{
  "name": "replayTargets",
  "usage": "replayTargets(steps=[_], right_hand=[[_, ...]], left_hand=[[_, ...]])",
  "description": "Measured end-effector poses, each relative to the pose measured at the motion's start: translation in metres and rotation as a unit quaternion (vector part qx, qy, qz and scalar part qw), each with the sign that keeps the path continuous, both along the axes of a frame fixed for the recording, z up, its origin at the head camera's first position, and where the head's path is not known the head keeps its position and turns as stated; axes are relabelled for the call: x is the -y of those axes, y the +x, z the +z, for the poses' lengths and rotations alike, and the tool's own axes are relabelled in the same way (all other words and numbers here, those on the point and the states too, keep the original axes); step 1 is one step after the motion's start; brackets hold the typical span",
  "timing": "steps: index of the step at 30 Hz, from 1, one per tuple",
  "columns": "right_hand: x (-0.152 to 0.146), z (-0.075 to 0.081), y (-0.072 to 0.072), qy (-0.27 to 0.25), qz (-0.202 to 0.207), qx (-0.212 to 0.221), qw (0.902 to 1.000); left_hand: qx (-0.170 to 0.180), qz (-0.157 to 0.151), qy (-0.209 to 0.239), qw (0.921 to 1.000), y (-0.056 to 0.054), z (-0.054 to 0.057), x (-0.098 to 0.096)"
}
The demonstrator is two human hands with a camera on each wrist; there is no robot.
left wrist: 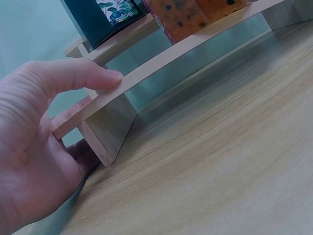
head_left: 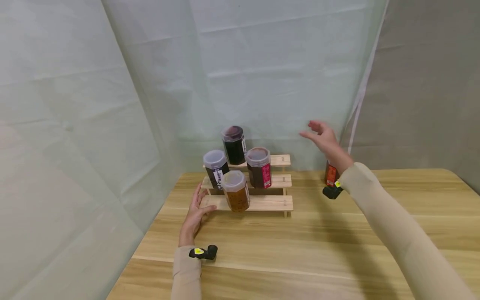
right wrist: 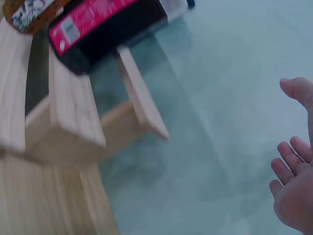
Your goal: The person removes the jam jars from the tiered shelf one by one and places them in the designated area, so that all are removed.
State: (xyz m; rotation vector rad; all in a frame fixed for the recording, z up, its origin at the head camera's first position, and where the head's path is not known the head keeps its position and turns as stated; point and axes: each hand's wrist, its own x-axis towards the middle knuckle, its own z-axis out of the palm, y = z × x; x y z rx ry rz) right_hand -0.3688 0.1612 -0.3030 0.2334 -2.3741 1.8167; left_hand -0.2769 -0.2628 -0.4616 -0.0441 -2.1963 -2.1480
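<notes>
A three-step wooden display stand (head_left: 268, 203) holds several lidded jars. On the bottom step is an amber jar (head_left: 237, 198). The middle step bears a dark jar with a white-and-purple label (head_left: 216, 173) and a dark jar with a pink label (head_left: 259, 174); a black jar (head_left: 235, 150) tops the stand. My left hand (head_left: 194, 214) grips the left end of the bottom step, its thumb (left wrist: 100, 77) at the plank's edge and its other fingers behind the end. In the air to the right, my right hand (head_left: 324, 139) holds nothing, fingers spread from the thumb.
Another jar with a red-orange label (head_left: 331, 175) stands on the wooden table (head_left: 277, 254) at the right, partly hidden by my right forearm. Pale cloth sheets (head_left: 262, 83) hang behind the table and along its left side.
</notes>
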Motion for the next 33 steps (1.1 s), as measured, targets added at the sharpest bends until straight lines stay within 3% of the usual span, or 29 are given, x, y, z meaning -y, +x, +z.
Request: replayTargets(steps=[7,17,29,33], right_hand=[[0.044,0.014,-0.008,0.008,0.048,-0.014,0.9987],[0.105,0.036,-0.014,-0.007,0.070,-0.003,0.9975],[0.176,0.037,-0.007,-0.048,0.107,0.032,0.9926],[0.192,0.032,-0.010,-0.047,0.101,0.036,0.9931]], left_hand=[[0.000,0.003,0.003,1.0000,0.000,-0.003,-0.001],[-0.004,0.004,-0.013,0.9999,0.000,-0.003,-0.003],[-0.008,0.003,-0.009,0.9999,0.001,-0.004,-0.002],[-0.012,0.004,-0.005,0.9999,0.002,-0.005,-0.004]])
